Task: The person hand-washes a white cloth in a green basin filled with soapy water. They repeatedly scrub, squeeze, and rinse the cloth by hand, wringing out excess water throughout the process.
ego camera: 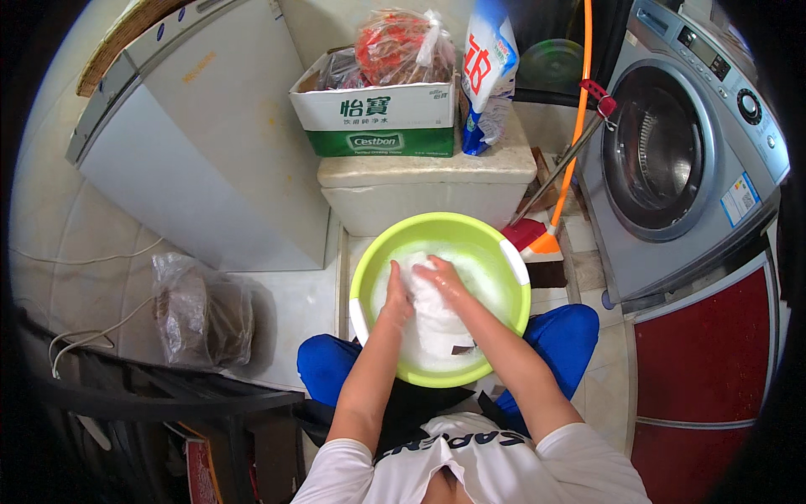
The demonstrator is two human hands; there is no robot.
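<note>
In front of me a lime-green plastic basin with white handles holds foamy, soapy water. A bunched white cloth lies in the suds, a small dark tag showing near its lower end. My left hand is at the cloth's left side, fingers pointing up and held nearly straight. At the upper right part of the cloth, my right hand touches it with bent fingers. Whether either hand actually grips the fabric cannot be made out. The lower part of the cloth lies between my forearms.
Beyond the basin, a stone-topped block bears a cardboard box with bagged items and a detergent bag. A broom and a metal-handled dustpan stand right, near a washing machine. Left are a white refrigerator and a plastic-wrapped bundle.
</note>
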